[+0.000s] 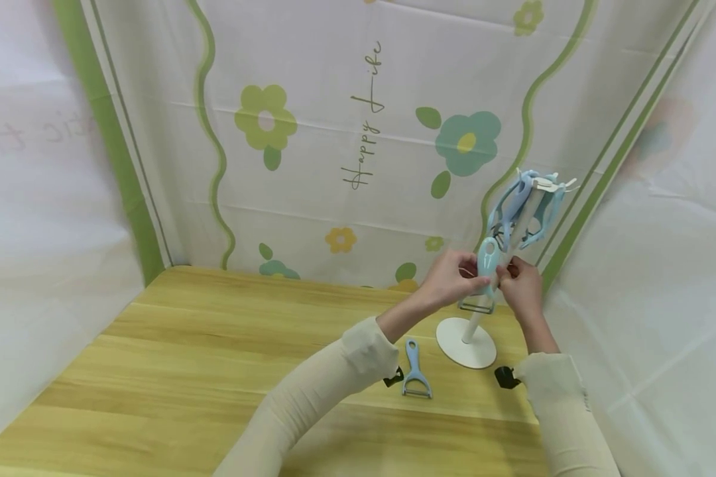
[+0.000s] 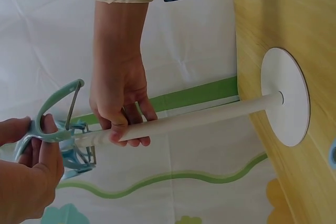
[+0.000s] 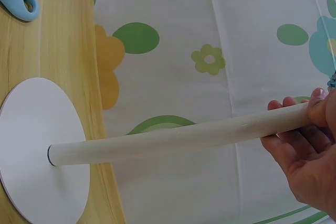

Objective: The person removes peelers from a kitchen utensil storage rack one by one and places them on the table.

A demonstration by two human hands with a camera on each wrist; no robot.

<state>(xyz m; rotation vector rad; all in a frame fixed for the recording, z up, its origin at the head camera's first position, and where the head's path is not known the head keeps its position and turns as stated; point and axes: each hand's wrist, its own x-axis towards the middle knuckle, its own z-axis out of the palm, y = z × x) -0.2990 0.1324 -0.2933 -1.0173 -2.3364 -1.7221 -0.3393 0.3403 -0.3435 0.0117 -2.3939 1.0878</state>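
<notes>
My left hand pinches a pale teal Y-shaped peeler by its handle, blade end down, in front of the stand's pole. My right hand grips the white pole of the stand below its top. Several blue and teal peelers hang from the hooks at the top of that stand. In the left wrist view, the held peeler shows its curved arm and blade beside the hanging ones. A round white base supports the pole on the table.
A blue peeler lies on the wooden table, left of the base and near my left sleeve. Behind the table hangs a white curtain with printed flowers. Another white sheet stands close on the right.
</notes>
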